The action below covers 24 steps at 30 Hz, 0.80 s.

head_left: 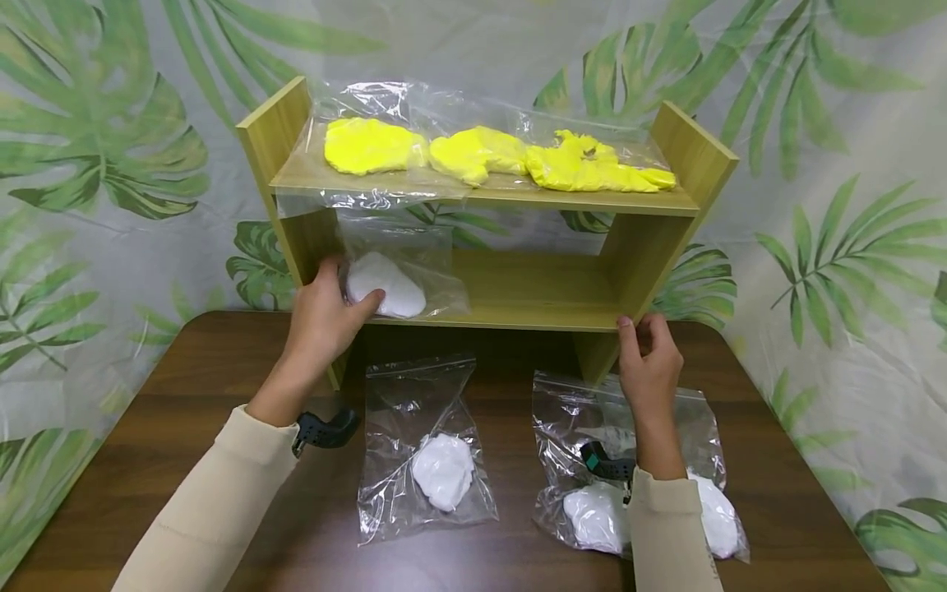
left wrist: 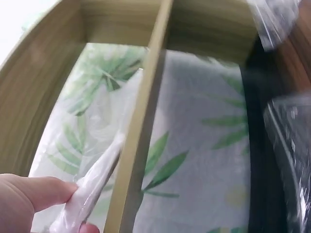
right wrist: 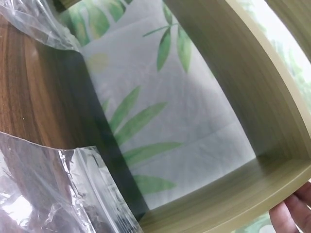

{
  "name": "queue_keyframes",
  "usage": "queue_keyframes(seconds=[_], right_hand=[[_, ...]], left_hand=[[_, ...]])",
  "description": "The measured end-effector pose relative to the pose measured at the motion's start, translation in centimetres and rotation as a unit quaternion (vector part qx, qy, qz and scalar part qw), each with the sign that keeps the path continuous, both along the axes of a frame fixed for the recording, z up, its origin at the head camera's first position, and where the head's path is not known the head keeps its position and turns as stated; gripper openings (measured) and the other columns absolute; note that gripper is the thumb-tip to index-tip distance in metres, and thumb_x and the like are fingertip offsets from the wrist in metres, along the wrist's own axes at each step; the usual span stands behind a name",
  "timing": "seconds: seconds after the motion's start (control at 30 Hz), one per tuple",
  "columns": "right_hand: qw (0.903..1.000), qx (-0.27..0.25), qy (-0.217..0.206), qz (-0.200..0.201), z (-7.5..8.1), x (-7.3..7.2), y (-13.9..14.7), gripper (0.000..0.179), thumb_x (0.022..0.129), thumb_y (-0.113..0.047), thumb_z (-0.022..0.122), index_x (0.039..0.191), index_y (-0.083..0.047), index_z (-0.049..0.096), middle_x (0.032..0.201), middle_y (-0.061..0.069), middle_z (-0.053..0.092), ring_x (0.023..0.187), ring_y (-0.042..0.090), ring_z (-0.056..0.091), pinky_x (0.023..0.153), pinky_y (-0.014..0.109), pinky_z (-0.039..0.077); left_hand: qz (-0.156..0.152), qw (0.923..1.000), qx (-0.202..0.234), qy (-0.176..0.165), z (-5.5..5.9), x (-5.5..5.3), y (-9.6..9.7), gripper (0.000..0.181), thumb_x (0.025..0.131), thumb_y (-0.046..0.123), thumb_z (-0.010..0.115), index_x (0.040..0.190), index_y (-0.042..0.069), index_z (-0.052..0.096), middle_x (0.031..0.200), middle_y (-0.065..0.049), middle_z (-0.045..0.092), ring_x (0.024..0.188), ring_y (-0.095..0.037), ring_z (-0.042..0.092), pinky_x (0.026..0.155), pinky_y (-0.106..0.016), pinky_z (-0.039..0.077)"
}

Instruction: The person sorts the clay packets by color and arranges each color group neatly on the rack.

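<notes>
My left hand (head_left: 321, 316) pinches a clear zip bag of white dough-like stuff (head_left: 388, 286) by its left side, thumb in front, other fingers mostly hidden. That bag is at the left of the wooden shelf unit's middle board (head_left: 533, 288). In the left wrist view, the thumb (left wrist: 46, 194) presses the white lump (left wrist: 92, 189) close by the board's edge. My right hand (head_left: 651, 362) grips the front edge of the unit's right side panel (head_left: 651, 263); its fingertips (right wrist: 286, 213) show at that edge in the right wrist view.
Bags of yellow dough-like stuff (head_left: 481, 152) line the top board. On the dark wooden table (head_left: 296, 510) lies a bag with a white lump (head_left: 444, 470). More bagged white lumps (head_left: 595, 516) lie under my right forearm. A leaf-patterned cloth (head_left: 836, 99) hangs behind.
</notes>
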State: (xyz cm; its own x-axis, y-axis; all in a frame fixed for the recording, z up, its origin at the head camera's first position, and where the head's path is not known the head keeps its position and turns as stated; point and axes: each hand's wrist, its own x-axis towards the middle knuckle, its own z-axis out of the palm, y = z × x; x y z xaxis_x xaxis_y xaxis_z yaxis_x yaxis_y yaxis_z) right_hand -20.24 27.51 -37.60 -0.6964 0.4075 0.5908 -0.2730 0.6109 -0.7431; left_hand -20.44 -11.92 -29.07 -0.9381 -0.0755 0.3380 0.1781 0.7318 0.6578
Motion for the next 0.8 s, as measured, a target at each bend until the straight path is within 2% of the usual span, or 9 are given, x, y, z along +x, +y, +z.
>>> queue_keyframes(seconds=[0.1,0.2,0.3,0.4,0.5,0.63,0.7,0.8], right_hand=[[1.0,0.001,0.001,0.002,0.0,0.1,0.0,0.029,0.095,-0.032,0.06,0.092,-0.003,0.058,0.08,0.008,0.063,0.071,0.001,0.053,0.063,0.017,0.04],[1.0,0.002,0.003,0.002,0.0,0.1,0.0,0.029,0.095,-0.032,0.06,0.092,-0.003,0.058,0.08,0.008,0.063,0.071,0.0,0.053,0.063,0.017,0.04],[1.0,0.001,0.005,0.002,0.0,0.1,0.0,0.029,0.095,-0.033,0.06,0.092,-0.004,0.059,0.08,0.007,0.062,0.071,0.0,0.053,0.064,0.017,0.04],[1.0,0.002,0.003,0.001,0.0,0.1,0.1,0.029,0.095,-0.033,0.059,0.092,-0.004,0.058,0.08,0.006,0.062,0.071,0.0,0.053,0.064,0.018,0.04],[1.0,0.003,0.002,0.001,-0.1,0.2,0.1,0.029,0.096,-0.032,0.059,0.093,-0.004,0.058,0.081,0.007,0.062,0.071,0.001,0.053,0.064,0.018,0.04],[1.0,0.001,-0.002,0.001,-0.1,0.2,0.0,0.029,0.096,-0.033,0.059,0.092,-0.004,0.058,0.081,0.007,0.062,0.072,0.002,0.053,0.064,0.019,0.04],[1.0,0.0,-0.004,0.001,-0.1,0.2,0.0,0.029,0.095,-0.033,0.059,0.092,-0.004,0.058,0.081,0.007,0.062,0.072,0.002,0.053,0.065,0.019,0.04],[1.0,-0.001,-0.005,0.004,-0.1,0.2,0.0,0.029,0.096,-0.033,0.059,0.094,-0.004,0.059,0.083,0.008,0.063,0.072,0.001,0.054,0.065,0.019,0.04]], left_hand=[[-0.008,0.9998,0.014,-0.006,-0.1,0.1,0.1,0.066,0.087,0.032,0.071,0.135,-0.001,0.041,0.11,-0.028,0.061,0.082,-0.039,0.065,0.07,-0.048,0.049],[-0.013,0.9999,0.009,0.001,-0.3,0.1,0.3,0.063,0.087,0.033,0.07,0.133,-0.001,0.043,0.104,-0.026,0.062,0.077,-0.038,0.065,0.067,-0.047,0.048],[-0.002,0.9991,-0.027,0.034,-0.6,-0.2,0.5,0.058,0.087,0.034,0.069,0.127,-0.002,0.047,0.101,-0.027,0.064,0.086,-0.043,0.06,0.072,-0.052,0.045],[0.025,0.9937,-0.073,0.081,-1.0,-0.5,0.8,0.051,0.087,0.034,0.068,0.117,-0.004,0.051,0.091,-0.027,0.064,0.081,-0.047,0.061,0.067,-0.056,0.045],[0.056,0.9792,-0.136,0.139,-1.4,-0.7,1.1,0.049,0.087,0.033,0.068,0.113,-0.006,0.053,0.084,-0.025,0.062,0.07,-0.047,0.06,0.058,-0.058,0.045],[0.078,0.9521,-0.216,0.201,-1.9,-0.8,1.4,0.045,0.089,0.03,0.066,0.119,-0.002,0.056,0.081,-0.025,0.058,0.06,-0.045,0.057,0.047,-0.057,0.045],[0.084,0.9418,-0.243,0.216,-2.1,-0.7,1.5,0.038,0.091,0.028,0.064,0.118,0.002,0.06,0.079,-0.025,0.056,0.054,-0.044,0.055,0.042,-0.056,0.043],[0.088,0.9346,-0.267,0.217,-2.0,-0.6,1.6,0.03,0.092,0.026,0.061,0.106,0.0,0.064,0.074,-0.025,0.052,0.046,-0.042,0.05,0.037,-0.054,0.04]])
